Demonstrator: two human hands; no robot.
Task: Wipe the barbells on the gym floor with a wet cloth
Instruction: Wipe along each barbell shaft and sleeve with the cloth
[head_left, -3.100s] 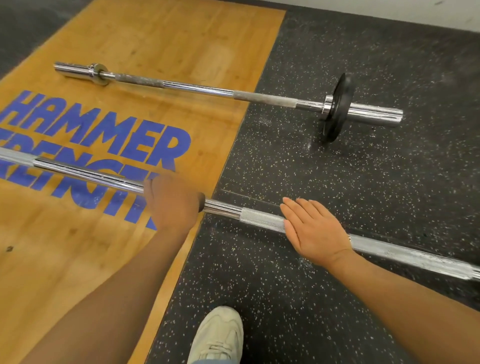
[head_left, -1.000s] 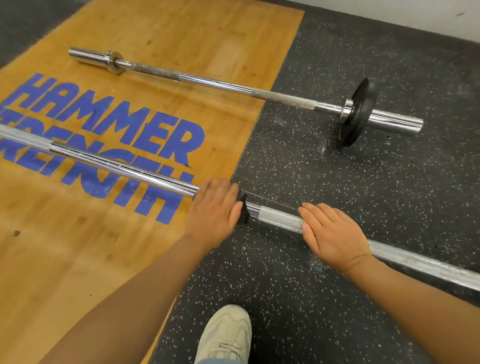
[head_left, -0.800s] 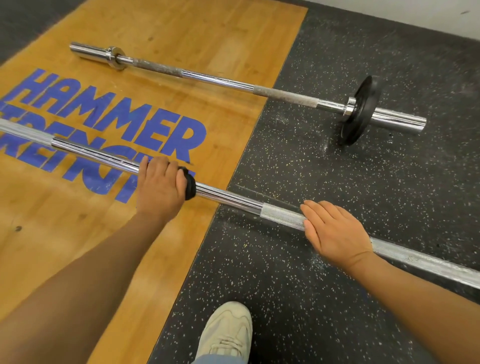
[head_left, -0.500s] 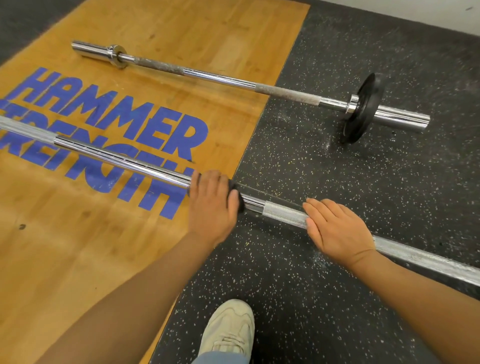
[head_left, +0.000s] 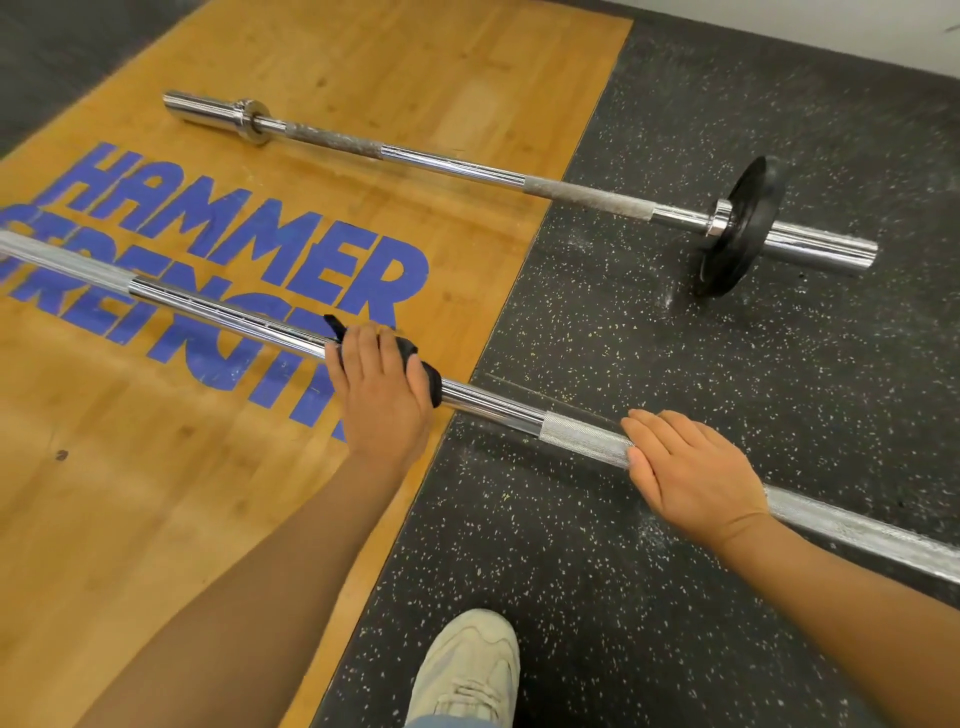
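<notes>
2 barbells on the gym floor, 1 black cloth, 1 plate. Near barbell (head_left: 498, 410): chrome, smooth centre w/ knurled sections, runs diagonally from the wood platform (head_left: 156, 519) onto speckled black rubber floor (head_left: 623, 597). Left hand (head_left: 382, 395) wraps the cloth (head_left: 428, 382) around its smooth part, fingers curled over the shaft. Right hand (head_left: 696, 473) lies flat on the knurling, fingers straight. Far barbell (head_left: 467, 169): 1 black plate (head_left: 740, 228) on its right sleeve.
</notes>
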